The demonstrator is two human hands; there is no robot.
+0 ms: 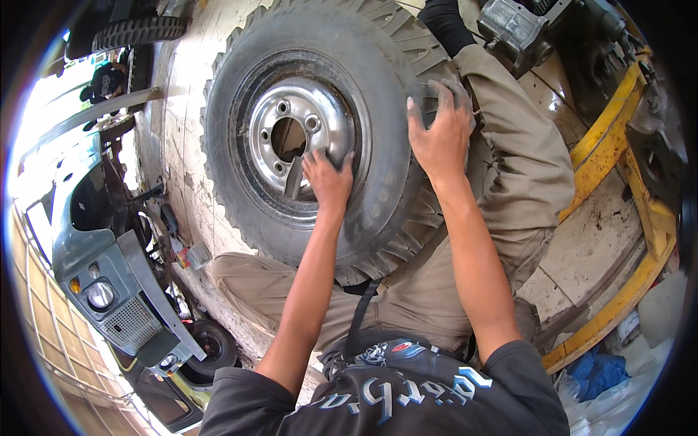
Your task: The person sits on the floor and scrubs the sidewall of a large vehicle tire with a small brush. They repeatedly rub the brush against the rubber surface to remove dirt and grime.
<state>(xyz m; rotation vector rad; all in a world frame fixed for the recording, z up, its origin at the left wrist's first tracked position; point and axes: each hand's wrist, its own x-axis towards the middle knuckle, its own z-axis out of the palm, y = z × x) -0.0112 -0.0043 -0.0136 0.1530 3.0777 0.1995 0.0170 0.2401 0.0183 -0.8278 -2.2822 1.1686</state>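
A large black tyre (240,178) with chunky tread lies in front of my crossed legs, fitted on a shiny metal wheel rim (338,112) with a round centre hole and bolt holes. My left hand (329,178) is on the lower right part of the rim, fingers curled and thumb apart. At its fingertips is a flat grey piece (294,179), slim and blade-like; its exact kind is unclear. My right hand (445,138) is over the tyre's right shoulder near the tread, fingers spread and bent, holding nothing visible.
A yellow metal frame (600,145) stands at the right, with a grey metal housing (512,29) at the upper right. Blue and clear plastic bags (596,374) lie lower right. Left of me are a grey vehicle front (120,305), another tyre (138,33) and a person in a dark cap (109,80).
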